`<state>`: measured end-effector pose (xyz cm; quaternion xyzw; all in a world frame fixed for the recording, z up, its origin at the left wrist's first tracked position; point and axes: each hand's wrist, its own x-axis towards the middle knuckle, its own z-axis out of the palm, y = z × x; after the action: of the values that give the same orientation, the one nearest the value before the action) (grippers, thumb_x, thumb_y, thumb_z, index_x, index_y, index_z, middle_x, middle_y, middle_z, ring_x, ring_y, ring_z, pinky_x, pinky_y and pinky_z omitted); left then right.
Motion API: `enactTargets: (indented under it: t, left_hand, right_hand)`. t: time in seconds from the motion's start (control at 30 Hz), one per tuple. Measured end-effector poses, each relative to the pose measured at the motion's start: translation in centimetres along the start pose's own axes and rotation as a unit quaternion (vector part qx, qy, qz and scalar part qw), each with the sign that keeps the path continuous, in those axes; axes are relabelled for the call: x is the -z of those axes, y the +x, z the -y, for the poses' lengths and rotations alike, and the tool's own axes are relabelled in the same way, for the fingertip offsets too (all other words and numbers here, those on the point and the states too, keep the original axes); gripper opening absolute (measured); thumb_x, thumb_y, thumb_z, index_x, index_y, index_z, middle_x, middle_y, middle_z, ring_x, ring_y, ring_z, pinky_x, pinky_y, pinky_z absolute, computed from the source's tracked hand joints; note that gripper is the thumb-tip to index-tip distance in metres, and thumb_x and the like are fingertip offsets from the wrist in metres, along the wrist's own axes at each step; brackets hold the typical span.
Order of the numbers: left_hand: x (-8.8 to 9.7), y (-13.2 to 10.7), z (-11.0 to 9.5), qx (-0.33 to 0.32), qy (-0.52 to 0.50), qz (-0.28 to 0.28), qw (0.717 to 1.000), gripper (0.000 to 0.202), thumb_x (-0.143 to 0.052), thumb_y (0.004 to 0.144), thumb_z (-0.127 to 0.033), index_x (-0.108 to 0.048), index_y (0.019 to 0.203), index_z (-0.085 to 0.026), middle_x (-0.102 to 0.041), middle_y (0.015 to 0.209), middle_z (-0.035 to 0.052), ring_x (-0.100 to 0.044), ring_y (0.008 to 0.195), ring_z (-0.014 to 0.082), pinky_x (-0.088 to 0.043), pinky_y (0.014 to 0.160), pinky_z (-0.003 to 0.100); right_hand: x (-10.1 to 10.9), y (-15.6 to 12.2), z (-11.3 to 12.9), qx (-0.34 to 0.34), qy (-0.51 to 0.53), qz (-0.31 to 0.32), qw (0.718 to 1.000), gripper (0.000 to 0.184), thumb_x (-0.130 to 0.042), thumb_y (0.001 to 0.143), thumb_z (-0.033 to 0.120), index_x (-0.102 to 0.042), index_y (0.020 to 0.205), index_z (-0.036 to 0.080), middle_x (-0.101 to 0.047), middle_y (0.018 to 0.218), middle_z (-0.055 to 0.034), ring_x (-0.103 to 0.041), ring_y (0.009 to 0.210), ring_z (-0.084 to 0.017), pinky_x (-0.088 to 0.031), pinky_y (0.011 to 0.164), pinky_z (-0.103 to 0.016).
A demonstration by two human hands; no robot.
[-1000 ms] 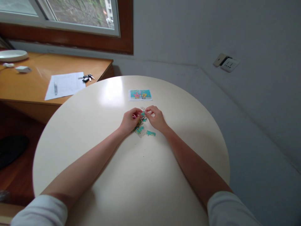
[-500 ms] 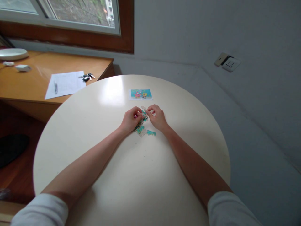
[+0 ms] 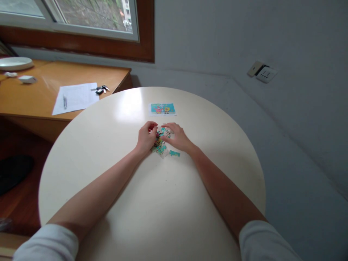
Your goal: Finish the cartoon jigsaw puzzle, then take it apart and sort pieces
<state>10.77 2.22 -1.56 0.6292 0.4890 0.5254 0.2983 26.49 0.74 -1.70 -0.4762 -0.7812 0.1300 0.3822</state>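
Note:
A small heap of jigsaw puzzle pieces (image 3: 160,141), mostly teal with bits of yellow and pink, lies on the round white table (image 3: 163,203) between my hands. My left hand (image 3: 146,137) rests at the heap's left side, thumb and fingertips pinched together; whatever is in the pinch is too small to make out. On the right, my right hand (image 3: 178,137) reaches over the heap with thumb and fingers apart, and I see nothing held in it. Closer to me, a short joined teal strip of puzzle pieces (image 3: 174,153) lies flat beside the heap.
Beyond the hands lies a picture card (image 3: 163,109) with pink and yellow cartoon figures. At the left, a wooden desk (image 3: 108,72) bears a paper sheet (image 3: 76,97), a pen (image 3: 65,101), keys (image 3: 101,89) and a white round object (image 3: 16,63). A wall stands behind and right.
My hands have moved apart, the left one slightly leftward. The right hand's pinch has opened, with its fingers now spread over the heap. More of the pieces show between the hands.

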Motion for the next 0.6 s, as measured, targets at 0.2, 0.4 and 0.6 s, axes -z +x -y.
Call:
enactTargets:
  t: [0.2,0.4,0.6]
  left_hand:
    - [-0.1,0.1,0.5,0.043,-0.062,0.008,0.997,0.01,-0.048,0.076,-0.022,-0.055,0.082,-0.018,-0.059,0.075,0.0018,-0.056,0.064,0.0131,-0.045,0.061,0.026]
    - [-0.1,0.1,0.2,0.045,-0.054,0.0,0.998,0.01,-0.047,0.076,-0.02,-0.055,0.08,-0.017,-0.059,0.075,0.0019,-0.057,0.07,0.0139,-0.044,0.064,0.026]
    - [-0.1,0.1,0.2,0.043,-0.047,-0.002,0.998,0.009,-0.047,0.076,-0.019,-0.055,0.08,-0.017,-0.059,0.073,0.0009,-0.056,0.068,0.0136,-0.043,0.063,0.026]
  right_hand:
    - [-0.3,-0.4,0.0,0.039,-0.049,0.092,0.994,0.05,-0.074,0.066,0.04,-0.06,0.113,0.027,-0.059,0.118,-0.0072,-0.053,0.111,-0.025,-0.035,0.096,-0.044]
    - [-0.5,-0.1,-0.8,0.022,0.004,0.041,0.999,0.023,-0.066,0.075,0.023,-0.066,0.098,0.021,-0.068,0.093,-0.0062,-0.06,0.087,-0.019,-0.046,0.08,-0.035]
    - [-0.3,-0.2,-0.5,-0.063,0.098,-0.025,0.993,0.022,-0.062,0.075,0.024,-0.065,0.096,0.021,-0.069,0.081,-0.0015,-0.063,0.073,-0.016,-0.048,0.068,-0.028]
